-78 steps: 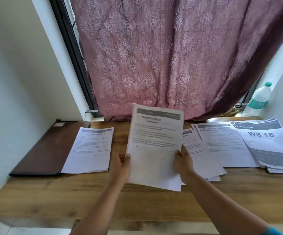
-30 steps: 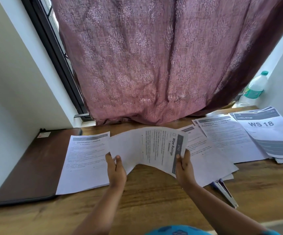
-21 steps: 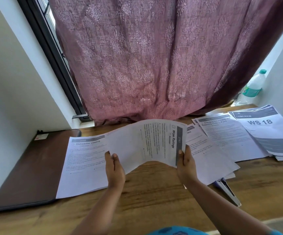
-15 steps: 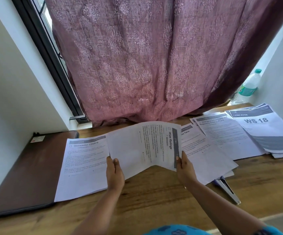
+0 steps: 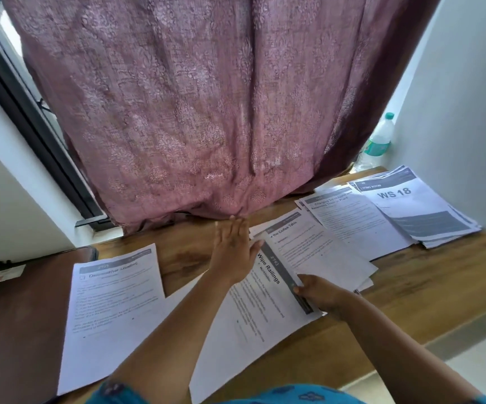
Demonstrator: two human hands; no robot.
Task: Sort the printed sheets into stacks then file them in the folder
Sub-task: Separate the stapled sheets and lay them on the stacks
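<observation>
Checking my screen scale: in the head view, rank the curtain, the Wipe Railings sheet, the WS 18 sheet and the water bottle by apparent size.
1. curtain
2. Wipe Railings sheet, nearest the camera, so enlarged
3. WS 18 sheet, farther off; real sizes may match
4. water bottle

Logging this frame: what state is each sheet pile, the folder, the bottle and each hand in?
Wipe Railings sheet: flat on desk, turned sideways.
Left hand: fingers straight, resting on that sheet.
Right hand: grips its header edge.
Dishwasher Loading pile: flat, partly on folder.
Coffee Table pile: fanned.
WS 18 pile: loosely stacked.
Folder: closed.
Bottle: upright, capped.
</observation>
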